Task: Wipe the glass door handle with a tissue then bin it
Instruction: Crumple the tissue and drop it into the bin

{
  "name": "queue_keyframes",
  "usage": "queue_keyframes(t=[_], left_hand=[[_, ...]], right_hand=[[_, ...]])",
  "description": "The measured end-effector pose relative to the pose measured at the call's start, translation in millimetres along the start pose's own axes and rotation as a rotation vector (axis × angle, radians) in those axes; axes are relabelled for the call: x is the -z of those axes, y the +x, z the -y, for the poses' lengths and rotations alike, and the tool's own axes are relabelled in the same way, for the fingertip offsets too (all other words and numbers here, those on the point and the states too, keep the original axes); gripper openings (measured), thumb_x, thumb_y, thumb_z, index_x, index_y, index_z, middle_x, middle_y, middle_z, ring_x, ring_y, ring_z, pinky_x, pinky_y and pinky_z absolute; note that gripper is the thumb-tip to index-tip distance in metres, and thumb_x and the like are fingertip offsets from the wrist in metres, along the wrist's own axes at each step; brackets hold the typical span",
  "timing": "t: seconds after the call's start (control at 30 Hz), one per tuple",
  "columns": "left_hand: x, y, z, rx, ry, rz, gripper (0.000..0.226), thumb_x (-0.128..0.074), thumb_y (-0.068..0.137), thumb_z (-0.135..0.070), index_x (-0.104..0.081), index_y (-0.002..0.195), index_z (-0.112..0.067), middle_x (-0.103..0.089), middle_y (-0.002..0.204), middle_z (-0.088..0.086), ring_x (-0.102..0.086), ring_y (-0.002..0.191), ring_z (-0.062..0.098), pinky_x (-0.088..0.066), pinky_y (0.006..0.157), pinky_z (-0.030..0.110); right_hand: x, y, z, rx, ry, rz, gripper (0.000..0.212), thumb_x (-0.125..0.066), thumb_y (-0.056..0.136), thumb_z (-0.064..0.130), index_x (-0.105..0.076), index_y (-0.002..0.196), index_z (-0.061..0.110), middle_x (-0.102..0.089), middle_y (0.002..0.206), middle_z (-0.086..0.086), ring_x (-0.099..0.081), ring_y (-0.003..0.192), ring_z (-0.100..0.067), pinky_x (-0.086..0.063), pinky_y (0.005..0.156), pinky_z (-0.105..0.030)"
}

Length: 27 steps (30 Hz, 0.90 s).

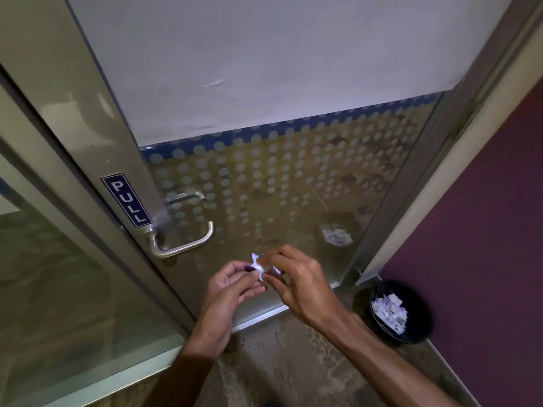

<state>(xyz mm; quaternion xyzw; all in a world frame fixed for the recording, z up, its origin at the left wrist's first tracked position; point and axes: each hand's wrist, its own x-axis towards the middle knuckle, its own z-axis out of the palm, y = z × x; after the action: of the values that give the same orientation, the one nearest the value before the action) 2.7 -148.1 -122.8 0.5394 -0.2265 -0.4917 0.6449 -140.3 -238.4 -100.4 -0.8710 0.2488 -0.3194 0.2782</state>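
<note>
both hands pinch one small crumpled tissue (pixel 260 267) between them, left hand (pixel 232 284) fingertips closed on its left edge, right hand (pixel 296 282) fingertips closed on its right, below and right of the door handle (pixel 183 240). counts, left to right: one "pull" sign (pixel 127 200), one steel handle on this side, a second behind the glass door (pixel 293 186), one tissue, one black bin (pixel 401 311) holding paper scraps. risks: thin tissue may tear if pulled apart; a scrap could drop short of the bin.
</note>
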Motion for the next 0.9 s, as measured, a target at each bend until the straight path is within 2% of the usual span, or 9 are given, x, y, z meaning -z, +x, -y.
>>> queue_keyframes(t=[0.1, 0.2, 0.33, 0.4, 0.47, 0.53, 0.63, 0.73, 0.9], left_hand=[[-3, 1, 0, 0.049, 0.004, 0.068, 0.031, -0.074, 0.074, -0.013, -0.062, 0.101, -0.005, -0.077, 0.085, 0.009, -0.075, 0.079, 0.017, -0.063, 0.077, 0.028], [-5, 1, 0, 0.091, 0.04, 0.113, 0.033, -0.073, 0.078, -0.011, -0.062, 0.107, -0.002, -0.075, 0.082, 0.009, -0.073, 0.076, 0.018, -0.065, 0.078, 0.03], [-6, 1, 2, 0.102, 0.16, 0.179, 0.016, -0.067, 0.096, -0.002, -0.065, 0.112, -0.003, -0.078, 0.104, 0.02, -0.076, 0.094, 0.022, -0.064, 0.088, 0.029], [-8, 0, 6, 0.058, 0.297, 0.214, 0.021, -0.073, 0.095, -0.009, -0.068, 0.115, -0.008, -0.078, 0.112, 0.016, -0.074, 0.103, 0.014, -0.059, 0.096, 0.027], [-11, -3, 14, -0.07, 0.592, 0.194, 0.025, -0.073, 0.097, -0.016, -0.07, 0.121, -0.015, -0.075, 0.125, 0.007, -0.07, 0.111, 0.005, -0.053, 0.102, 0.021], [-15, -3, 24, -0.237, 0.898, 0.155, 0.043, -0.071, 0.098, -0.027, -0.064, 0.139, -0.017, -0.063, 0.144, 0.001, -0.058, 0.134, 0.01, -0.042, 0.114, 0.026], [-27, 0, 38, -0.425, 1.089, 0.19, 0.063, -0.062, 0.102, -0.041, -0.044, 0.157, -0.014, -0.035, 0.167, 0.004, -0.027, 0.158, 0.018, -0.02, 0.129, 0.033], [-48, 8, 58, -0.532, 1.186, 0.26, 0.076, -0.05, 0.097, -0.05, -0.032, 0.162, -0.015, -0.016, 0.173, 0.003, -0.009, 0.162, 0.018, -0.012, 0.132, 0.039], [-100, 31, 93, -0.631, 1.323, 0.405, 0.081, -0.033, 0.098, -0.06, -0.015, 0.166, -0.019, 0.009, 0.175, 0.005, 0.011, 0.162, 0.018, -0.003, 0.133, 0.046]], right_hand=[[6, -9, 3, -0.054, -0.042, -0.026, 0.016, -0.074, 0.088, 0.004, -0.076, 0.101, 0.013, -0.067, 0.096, 0.0, -0.066, 0.087, -0.012, -0.054, 0.076, -0.03], [7, -22, 11, -0.12, -0.091, -0.067, 0.016, -0.072, 0.087, -0.002, -0.077, 0.099, 0.009, -0.068, 0.091, -0.004, -0.067, 0.081, -0.019, -0.055, 0.072, -0.035], [10, -42, 18, -0.197, -0.151, -0.142, 0.021, -0.071, 0.084, -0.008, -0.077, 0.099, 0.006, -0.069, 0.092, -0.005, -0.066, 0.079, -0.018, -0.046, 0.07, -0.019], [13, -53, 17, -0.238, -0.18, -0.169, 0.021, -0.071, 0.085, -0.008, -0.077, 0.1, 0.005, -0.07, 0.094, -0.006, -0.067, 0.081, -0.02, -0.049, 0.072, -0.021], [16, -65, 14, -0.261, -0.208, -0.189, 0.019, -0.069, 0.087, -0.007, -0.077, 0.101, 0.004, -0.071, 0.094, -0.009, -0.07, 0.085, -0.025, -0.056, 0.075, -0.033], [20, -78, 7, -0.26, -0.238, -0.212, 0.015, -0.068, 0.089, -0.006, -0.076, 0.099, 0.002, -0.071, 0.093, -0.012, -0.071, 0.086, -0.03, -0.057, 0.072, -0.041], [31, -97, -11, -0.306, -0.287, -0.245, 0.013, -0.066, 0.09, -0.001, -0.074, 0.099, 0.004, -0.07, 0.093, -0.012, -0.07, 0.087, -0.033, -0.058, 0.07, -0.044], [48, -117, -39, -0.389, -0.334, -0.276, 0.022, -0.066, 0.084, -0.007, -0.074, 0.101, 0.005, -0.069, 0.095, -0.011, -0.069, 0.088, -0.033, -0.057, 0.071, -0.045], [92, -157, -99, -0.488, -0.409, -0.342, 0.025, -0.067, 0.081, -0.013, -0.074, 0.101, 0.001, -0.07, 0.095, -0.014, -0.068, 0.088, -0.035, -0.057, 0.071, -0.046]])
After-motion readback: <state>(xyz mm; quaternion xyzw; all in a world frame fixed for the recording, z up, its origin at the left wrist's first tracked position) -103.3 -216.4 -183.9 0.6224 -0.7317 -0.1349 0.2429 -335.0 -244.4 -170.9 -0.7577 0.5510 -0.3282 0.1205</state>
